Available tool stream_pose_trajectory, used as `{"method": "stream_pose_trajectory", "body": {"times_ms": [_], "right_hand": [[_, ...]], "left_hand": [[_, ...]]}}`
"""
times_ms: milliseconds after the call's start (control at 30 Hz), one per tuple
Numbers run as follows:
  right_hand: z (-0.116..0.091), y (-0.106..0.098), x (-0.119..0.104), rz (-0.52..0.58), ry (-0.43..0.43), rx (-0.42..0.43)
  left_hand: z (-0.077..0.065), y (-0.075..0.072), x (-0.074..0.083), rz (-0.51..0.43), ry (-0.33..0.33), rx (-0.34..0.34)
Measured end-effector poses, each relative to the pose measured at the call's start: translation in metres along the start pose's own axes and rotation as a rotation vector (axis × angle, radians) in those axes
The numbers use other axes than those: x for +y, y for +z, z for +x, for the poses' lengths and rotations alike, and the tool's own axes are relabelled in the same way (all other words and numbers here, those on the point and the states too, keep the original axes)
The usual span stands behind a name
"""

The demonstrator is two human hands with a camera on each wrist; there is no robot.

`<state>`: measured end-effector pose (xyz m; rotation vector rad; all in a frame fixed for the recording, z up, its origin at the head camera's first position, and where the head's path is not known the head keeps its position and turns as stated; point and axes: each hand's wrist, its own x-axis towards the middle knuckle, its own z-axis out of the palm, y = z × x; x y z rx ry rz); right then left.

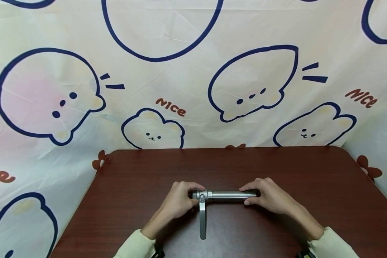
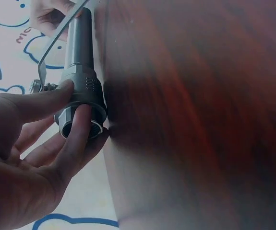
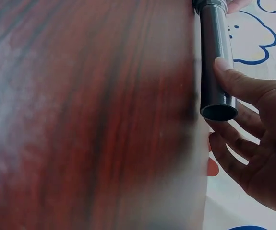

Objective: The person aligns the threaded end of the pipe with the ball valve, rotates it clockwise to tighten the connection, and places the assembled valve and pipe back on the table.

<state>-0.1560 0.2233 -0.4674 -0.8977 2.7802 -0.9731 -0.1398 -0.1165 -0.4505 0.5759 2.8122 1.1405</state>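
A metal ball valve (image 1: 209, 194) joined to a straight steel pipe (image 1: 232, 195) lies crosswise on the table. Its flat lever handle (image 1: 202, 222) points toward me, square to the pipe. My left hand (image 1: 178, 200) holds the valve's left end between thumb and fingers; the left wrist view shows the valve's open threaded mouth. At the other end, my right hand (image 1: 272, 196) grips the pipe, thumb on the near side and fingers across the far side. In the right wrist view the pipe's hollow end (image 3: 219, 113) faces the camera.
The dark red-brown wooden table (image 1: 142, 168) has rounded far corners. Behind it and along its sides hangs a pale cloth (image 1: 193, 82) printed with blue-outlined cartoon shapes and the word "Nice".
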Motion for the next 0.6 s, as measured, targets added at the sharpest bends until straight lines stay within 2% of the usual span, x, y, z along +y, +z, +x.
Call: {"method": "stream_pose_trajectory", "body": {"times_ms": [167,400,500,600], "right_hand": [[-0.001,0.001,0.003,-0.001,0.016,-0.008],[-0.003,0.0,0.004,0.02,0.039,-0.009],[-0.006,-0.004,0.002,0.017,0.057,0.003],[-0.011,-0.012,-0.001,0.008,0.095,0.032]], "left_hand": [[0.002,-0.004,0.001,0.022,0.025,-0.039],[0.0,-0.013,0.003,0.026,0.005,-0.1],[-0.004,-0.019,0.001,0.004,-0.006,-0.111],[-0.01,-0.026,-0.001,-0.044,-0.022,-0.093]]}}
